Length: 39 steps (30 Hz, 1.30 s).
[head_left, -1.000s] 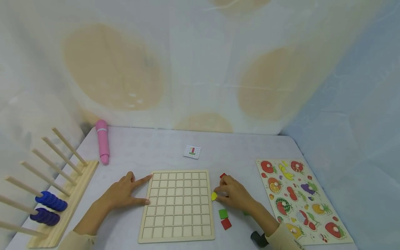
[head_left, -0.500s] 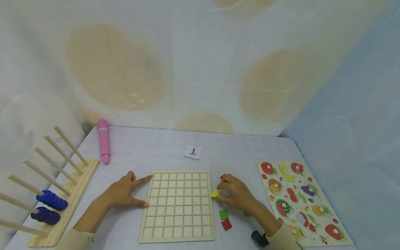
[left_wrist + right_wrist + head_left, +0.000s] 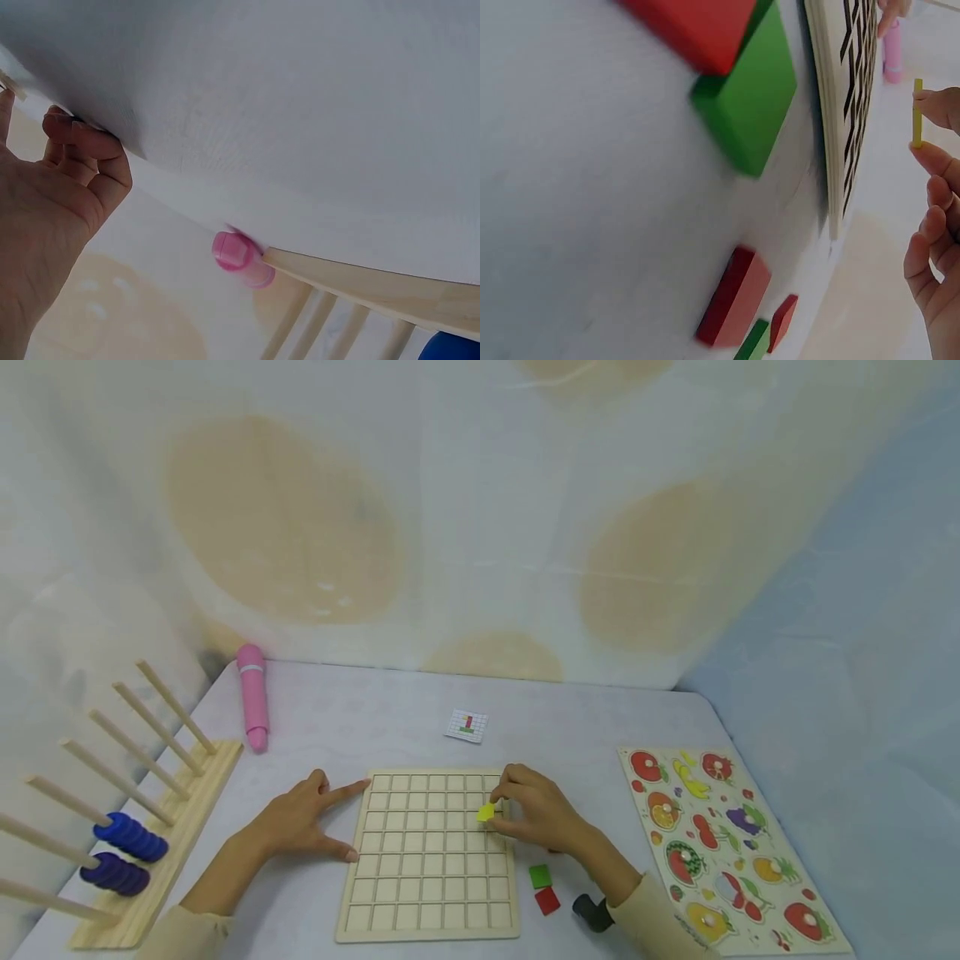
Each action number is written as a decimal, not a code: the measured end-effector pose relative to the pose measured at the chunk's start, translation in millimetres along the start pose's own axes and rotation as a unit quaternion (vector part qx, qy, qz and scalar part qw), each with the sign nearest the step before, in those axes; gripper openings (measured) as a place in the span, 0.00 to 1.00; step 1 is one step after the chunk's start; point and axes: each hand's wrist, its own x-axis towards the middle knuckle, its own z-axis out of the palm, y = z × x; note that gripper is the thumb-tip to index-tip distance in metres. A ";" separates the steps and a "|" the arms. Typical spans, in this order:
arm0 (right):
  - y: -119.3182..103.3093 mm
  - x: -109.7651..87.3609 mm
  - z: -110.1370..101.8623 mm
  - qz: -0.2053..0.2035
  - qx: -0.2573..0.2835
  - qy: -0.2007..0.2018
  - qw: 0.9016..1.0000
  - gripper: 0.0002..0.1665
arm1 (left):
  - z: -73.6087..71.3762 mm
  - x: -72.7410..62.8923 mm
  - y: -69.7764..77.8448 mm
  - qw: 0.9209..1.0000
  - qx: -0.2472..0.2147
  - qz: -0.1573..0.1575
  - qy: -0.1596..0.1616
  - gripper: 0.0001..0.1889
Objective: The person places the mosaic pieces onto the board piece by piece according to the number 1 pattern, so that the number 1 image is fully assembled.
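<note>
My right hand (image 3: 542,810) pinches a yellow square tile (image 3: 486,812) between thumb and index finger, over the right part of the wooden grid board (image 3: 420,935). In the right wrist view the same yellow tile (image 3: 917,112) appears thin and edge-on. My left hand (image 3: 300,817) touches the board's left edge with straight index finger and thumb; its other fingers curl in, as the left wrist view shows. Right of the board lie a green tile (image 3: 540,877) and a red tile (image 3: 547,901). More red and green tiles show in the right wrist view, largely hidden under the right hand from above.
A small pattern card (image 3: 467,726) lies behind the board. On the left stand a peg rack (image 3: 180,827) with blue and purple rings and a pink cylindrical object (image 3: 253,697). A fruit puzzle board (image 3: 720,852) lies right, a black cylinder (image 3: 592,912) near my right sleeve.
My right hand has moved left with the yellow tile, from beside the board to over its squares. The left hand stays at the board's left edge.
</note>
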 end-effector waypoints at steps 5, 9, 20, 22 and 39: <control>-1.7 13.8 9.4 -0.019 -0.006 0.000 1.000 0.13 | 3.1 0.5 -1.5 1.000 0.002 -0.004 0.006 0.56; -4.8 23.5 13.1 -0.025 -0.015 -0.007 1.000 0.13 | 3.6 0.8 -2.7 1.000 0.004 -0.004 0.007 0.57; -9.6 42.7 23.2 0.004 -0.045 -0.046 0.998 0.13 | 4.4 1.7 -1.6 1.000 0.012 0.000 0.010 0.56; -10.7 45.9 25.1 0.003 -0.044 -0.045 0.998 0.12 | 4.3 1.7 -1.6 1.000 0.014 -0.001 0.011 0.56; -20.1 72.4 45.5 0.025 -0.028 -0.083 0.996 0.14 | 5.3 2.9 -4.0 1.000 0.019 -0.009 0.011 0.57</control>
